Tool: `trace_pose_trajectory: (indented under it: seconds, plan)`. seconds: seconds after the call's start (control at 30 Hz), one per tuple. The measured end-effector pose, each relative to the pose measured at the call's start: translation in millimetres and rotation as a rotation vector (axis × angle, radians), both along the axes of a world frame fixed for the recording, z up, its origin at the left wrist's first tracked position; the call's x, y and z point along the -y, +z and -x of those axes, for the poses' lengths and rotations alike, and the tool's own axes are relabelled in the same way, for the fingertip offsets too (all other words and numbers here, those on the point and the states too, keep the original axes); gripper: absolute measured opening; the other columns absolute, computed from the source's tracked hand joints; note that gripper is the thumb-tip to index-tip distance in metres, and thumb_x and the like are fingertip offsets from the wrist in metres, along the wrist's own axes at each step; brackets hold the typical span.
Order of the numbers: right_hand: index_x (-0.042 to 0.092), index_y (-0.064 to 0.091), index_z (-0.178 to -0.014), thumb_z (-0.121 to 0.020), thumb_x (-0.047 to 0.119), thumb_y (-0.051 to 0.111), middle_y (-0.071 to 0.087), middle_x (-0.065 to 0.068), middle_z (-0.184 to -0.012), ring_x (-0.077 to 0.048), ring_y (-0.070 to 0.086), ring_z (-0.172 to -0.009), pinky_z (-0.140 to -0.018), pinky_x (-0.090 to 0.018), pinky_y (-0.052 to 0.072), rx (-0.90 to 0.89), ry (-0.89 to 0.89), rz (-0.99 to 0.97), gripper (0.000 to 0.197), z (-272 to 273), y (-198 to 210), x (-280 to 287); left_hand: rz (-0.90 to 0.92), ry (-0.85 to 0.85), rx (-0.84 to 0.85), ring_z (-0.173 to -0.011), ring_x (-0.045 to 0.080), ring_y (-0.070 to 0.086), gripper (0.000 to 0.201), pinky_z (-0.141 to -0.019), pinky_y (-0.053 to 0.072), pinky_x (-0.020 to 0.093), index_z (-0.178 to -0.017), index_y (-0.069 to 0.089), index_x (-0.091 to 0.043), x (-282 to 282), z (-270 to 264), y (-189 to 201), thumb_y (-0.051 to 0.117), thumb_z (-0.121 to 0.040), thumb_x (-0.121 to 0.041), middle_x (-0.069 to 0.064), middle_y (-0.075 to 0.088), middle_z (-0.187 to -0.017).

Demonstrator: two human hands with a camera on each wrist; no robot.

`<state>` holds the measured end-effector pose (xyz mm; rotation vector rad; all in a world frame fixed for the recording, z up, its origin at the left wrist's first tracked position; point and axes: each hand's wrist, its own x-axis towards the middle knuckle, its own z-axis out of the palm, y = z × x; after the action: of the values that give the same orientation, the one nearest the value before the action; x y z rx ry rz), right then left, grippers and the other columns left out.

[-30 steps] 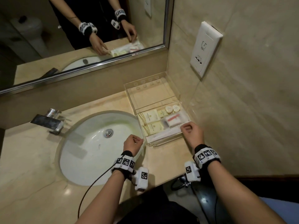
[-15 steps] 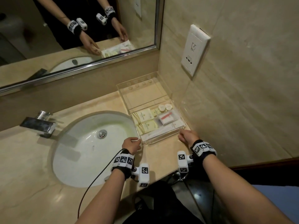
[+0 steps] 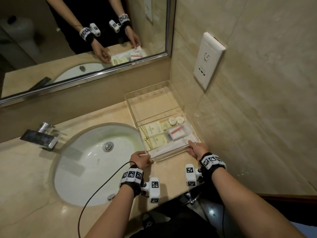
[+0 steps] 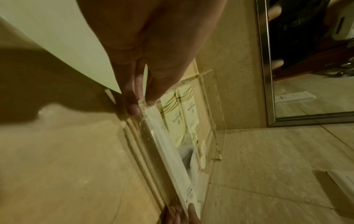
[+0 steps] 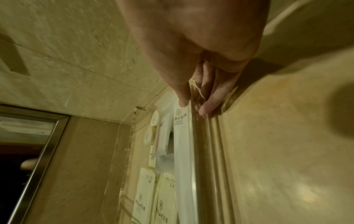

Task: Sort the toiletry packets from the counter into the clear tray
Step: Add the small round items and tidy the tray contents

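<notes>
On each of my wrists I see a black band [image 3: 132, 183] with white squares of black code marks, and a small white camera block [image 3: 154, 189] hangs on it. A thin dark cable [image 3: 96, 191] runs from my left wrist. My arms are bare.

Counter: a beige polished marble countertop [image 3: 30, 194] is catching glare spots.
Basin: an oval white undermount sink [image 3: 89, 162] is sitting in it.
Tap: a square chrome faucet [image 3: 41, 136] is standing behind the basin.
Walls: beige marble wall tiles [image 3: 257, 117] are carrying a white rectangular shaver socket [image 3: 208, 61].
Mirror: a steel-framed wall mirror [image 3: 51, 40] is reflecting a white toilet [image 3: 20, 31].
</notes>
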<state>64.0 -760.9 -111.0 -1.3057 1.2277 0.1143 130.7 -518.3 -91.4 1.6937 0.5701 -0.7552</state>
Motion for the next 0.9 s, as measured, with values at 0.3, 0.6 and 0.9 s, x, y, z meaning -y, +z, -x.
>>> trace_pose_trajectory:
  seconds: [0.3,0.6,0.9]
  plan:
    - [0.002,0.062,-0.099,-0.096,0.025,0.059,0.070,-0.017,-0.077,-0.024,0.071,-0.067,-0.053,-0.026,0.060,0.005,-0.168,-0.088,0.023,0,13,0,0.107,0.061,-0.058,-0.045,0.020,0.064,0.033,-0.053,0.060,0.027,-0.119,0.057,0.002,-2,1,-3,0.062,-0.086,0.005,0.022,0.065,-0.073]
    - [0.006,0.056,-0.079,-0.097,0.020,0.056,0.065,-0.015,-0.073,-0.023,0.069,-0.062,-0.055,-0.027,0.061,0.022,-0.214,-0.029,0.023,0,16,-5,0.122,0.029,-0.008,-0.067,0.021,0.072,0.045,-0.093,0.055,0.039,-0.131,0.057,-0.012,-4,7,-7,0.057,-0.087,0.000,0.005,0.075,-0.067]
    - [0.006,0.055,-0.076,-0.096,0.014,0.056,0.067,-0.017,-0.077,-0.033,0.071,-0.071,-0.079,-0.043,0.060,0.043,-0.262,0.003,0.022,-8,16,-9,0.178,0.082,0.051,-0.054,0.018,0.069,0.047,-0.056,0.058,0.020,-0.132,0.056,-0.005,-2,-2,0,0.052,-0.087,0.010,0.015,0.070,-0.078]
